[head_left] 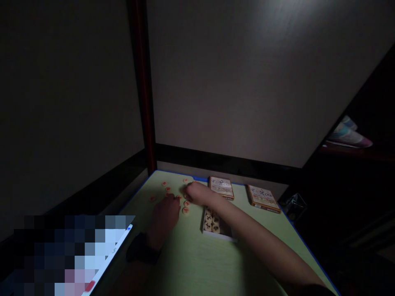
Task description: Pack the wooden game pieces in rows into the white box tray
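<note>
Reaching with left hand (165,213) and right hand (196,193) among red-marked xiangqi pieces (185,210), far left on the green bench (191,263).
Curling fingers of both hands in close, grip too dim to tell; to the right, near an open box (219,236) of dark-marked pieces (208,226), with printed boxes (265,197) beyond.

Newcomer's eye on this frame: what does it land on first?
Probably the glowing screen at lower left, brightest thing in a dim scene. Next, the left hand and right hand among red-marked xiangqi pieces toward the green table's far end. Then the open box of dark-marked pieces, partly under the right forearm.
</note>
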{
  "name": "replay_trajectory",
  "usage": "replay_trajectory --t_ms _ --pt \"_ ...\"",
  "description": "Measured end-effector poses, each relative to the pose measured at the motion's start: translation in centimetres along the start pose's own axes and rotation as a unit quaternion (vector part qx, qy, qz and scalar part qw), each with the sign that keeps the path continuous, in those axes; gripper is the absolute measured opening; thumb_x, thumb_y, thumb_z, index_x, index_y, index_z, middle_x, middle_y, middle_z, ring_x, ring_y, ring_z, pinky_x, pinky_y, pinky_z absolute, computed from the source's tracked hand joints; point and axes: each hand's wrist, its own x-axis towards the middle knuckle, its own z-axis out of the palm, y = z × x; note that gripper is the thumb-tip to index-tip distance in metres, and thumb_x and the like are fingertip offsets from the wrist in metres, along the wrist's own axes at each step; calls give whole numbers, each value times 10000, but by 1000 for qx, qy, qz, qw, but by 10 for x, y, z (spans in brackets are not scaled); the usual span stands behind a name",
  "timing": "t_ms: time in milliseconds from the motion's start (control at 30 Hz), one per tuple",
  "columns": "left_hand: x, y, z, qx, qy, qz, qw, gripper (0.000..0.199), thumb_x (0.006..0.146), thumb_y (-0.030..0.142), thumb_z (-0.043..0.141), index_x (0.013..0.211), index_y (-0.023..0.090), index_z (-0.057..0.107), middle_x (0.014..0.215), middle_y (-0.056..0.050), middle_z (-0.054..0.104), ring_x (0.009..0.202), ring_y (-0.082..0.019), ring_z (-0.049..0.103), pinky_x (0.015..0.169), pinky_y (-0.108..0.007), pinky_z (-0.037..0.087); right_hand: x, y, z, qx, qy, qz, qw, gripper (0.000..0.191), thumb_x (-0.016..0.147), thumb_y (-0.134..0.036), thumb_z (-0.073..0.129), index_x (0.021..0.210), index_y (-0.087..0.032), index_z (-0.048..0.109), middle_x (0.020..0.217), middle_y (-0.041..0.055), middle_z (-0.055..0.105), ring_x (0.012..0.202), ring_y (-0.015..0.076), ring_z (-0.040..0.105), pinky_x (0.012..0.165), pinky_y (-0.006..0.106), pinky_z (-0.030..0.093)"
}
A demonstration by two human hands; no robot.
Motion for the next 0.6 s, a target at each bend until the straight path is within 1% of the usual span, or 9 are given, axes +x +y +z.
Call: replay_trajectory --t_ms 33,100,200,267,333,367,433,533,600 --pt "0 0 1 1 4 1 1000 308 970 167 404 1124 133 669 1141 -150 665 1020 -246 661 853 -350 500 -9 2 -4 15 17 2 1000 209 923 -173 520 1023 -130 699 1052 155 730 965 225 678 769 268 448" --pt "0 0 0 -2 15 5 1000 273 954 185 460 1122 134 669 1143 -151 659 1037 -254 654 858 -354 502 -35 10 -9 50 62 13 997 179 921 -172 530 993 -140 691 1012 135 727 925 208 669 753 259 432" --pt "-2 3 -4 -6 23 15 1000 249 937 184 496 1106 128 670 1127 -146 656 1053 -262 641 863 -355 499 -88 24 -5 91 109 57 988 129 902 -161 565 966 -147 676 930 103 717 841 188 645 715 253 406" --pt "-5 9 -9 -7 23 23 999 243 938 172 483 1083 128 672 1118 -140 656 1048 -262 636 855 -355 495 -123 32 6 116 112 93 983 105 902 -184 586 959 -156 670 892 82 707 795 177 628 692 249 392" --pt "-8 17 -12 -9 31 38 999 249 955 183 451 1056 136 673 1109 -132 657 1032 -258 633 843 -357 491 -148 35 20 122 91 136 979 106 919 -206 569 917 -160 664 856 76 703 739 172 615 650 252 372" --pt "-10 21 -12 -11 38 48 998 256 966 195 435 1041 144 673 1100 -125 657 1020 -253 632 838 -357 489 -155 35 26 122 82 150 978 121 929 -206 552 903 -163 662 847 74 704 725 170 614 641 253 365" --pt "-14 30 -10 -19 56 78 995 270 982 213 409 1026 165 671 1089 -109 657 1011 -240 626 843 -353 480 -161 32 35 112 68 168 977 143 942 -195 525 908 -167 661 861 78 713 735 176 627 640 258 363" --pt "-18 41 -2 -26 66 124 990 260 983 216 412 1010 188 669 1063 -89 659 1017 -233 616 868 -355 467 -154 26 42 77 67 181 978 164 963 -184 495 975 -166 657 927 100 725 796 198 655 673 265 386" --pt "-19 46 4 -25 64 146 987 259 983 212 412 989 192 670 1038 -82 660 1003 -230 616 871 -358 464 -148 24 46 49 81 180 979 177 978 -180 476 999 -164 651 965 110 723 838 207 665 707 269 405"
